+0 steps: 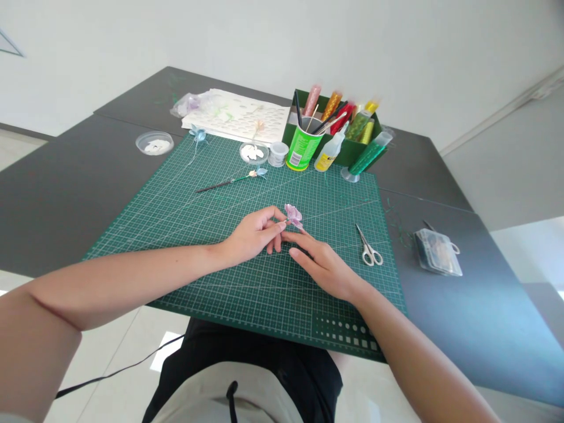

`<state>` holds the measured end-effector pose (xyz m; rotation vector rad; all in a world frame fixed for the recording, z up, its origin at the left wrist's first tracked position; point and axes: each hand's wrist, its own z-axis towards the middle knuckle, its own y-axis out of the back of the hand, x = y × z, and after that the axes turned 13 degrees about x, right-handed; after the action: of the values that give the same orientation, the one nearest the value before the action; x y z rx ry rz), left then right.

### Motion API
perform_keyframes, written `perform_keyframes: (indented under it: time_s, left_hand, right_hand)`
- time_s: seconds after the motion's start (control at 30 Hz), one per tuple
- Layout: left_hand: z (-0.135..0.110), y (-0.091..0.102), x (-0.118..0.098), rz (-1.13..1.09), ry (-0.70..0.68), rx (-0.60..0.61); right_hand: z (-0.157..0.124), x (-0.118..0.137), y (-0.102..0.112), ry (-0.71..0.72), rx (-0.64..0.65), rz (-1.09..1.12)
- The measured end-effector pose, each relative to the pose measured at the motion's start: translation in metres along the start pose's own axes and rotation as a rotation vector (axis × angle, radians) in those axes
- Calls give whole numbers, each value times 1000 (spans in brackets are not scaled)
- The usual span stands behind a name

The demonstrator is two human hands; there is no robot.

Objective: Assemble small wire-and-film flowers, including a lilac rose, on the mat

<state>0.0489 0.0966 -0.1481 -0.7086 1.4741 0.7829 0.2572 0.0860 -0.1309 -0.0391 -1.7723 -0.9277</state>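
Observation:
A small pale purple artificial flower is pinched by its base between the thumb and fingers of my left hand, just above the cutting mat. My right hand lies close beside it, palm down, with its fingers stretched toward the left fingertips and the thumb apart. Under both hands is the green gridded cutting mat. White-handled scissors rest on the mat to the right. Farther off lies a dark stick with a green stem and a blue-and-cream flower.
At the back stand a green can of tools, a glue bottle, a box of coloured rolls and a green roll. Dishes of white petals sit left of them. A plastic case is far right.

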Motion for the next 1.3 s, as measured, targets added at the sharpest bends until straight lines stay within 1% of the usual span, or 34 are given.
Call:
perform_keyframes:
  time_s: [0.13,0.2,0.3,0.37,0.5,0.57,0.63,0.77,0.87,0.97,1.07,1.2,1.3]
  left_hand:
    - [0,1,3,25,13,-19]
    - [0,1,3,32,16,-28]
    - [0,1,2,44,19,-34]
    - [-1,0,1,66,28,-33]
    - [-2,-1,-2,142,75,-12]
    - [-3,-1,-3,212,90,28]
    - [-5,0,-4,311,81,99]
    - [-9,-1,-6,493,-1,295]
    - [-11,-3,-7,549,-62,378]
    - [-12,-4,-7,540,-105,426]
    - [-12,-4,-9,522,-124,446]
    - [-11,-5,-9,456,-87,467]
    - [-11,-6,-7,308,-30,472]
  right_hand:
    - [-4,8,1,-74,-26,176]
    - [-5,9,2,-104,-53,223]
    - [-6,9,4,-93,-147,145]
    - [-6,10,6,-62,-200,91]
    - [-9,14,8,-2,-216,78]
    - [-11,16,9,38,-225,65]
    - [-14,18,8,72,-246,45]
    - [-16,19,8,115,-330,3]
    - [-14,18,9,103,-392,-11]
    - [-11,16,9,51,-446,-37]
    - [-10,14,8,21,-478,-49]
    - [-10,12,7,27,-497,-60]
    - [-10,12,7,41,-511,-78]
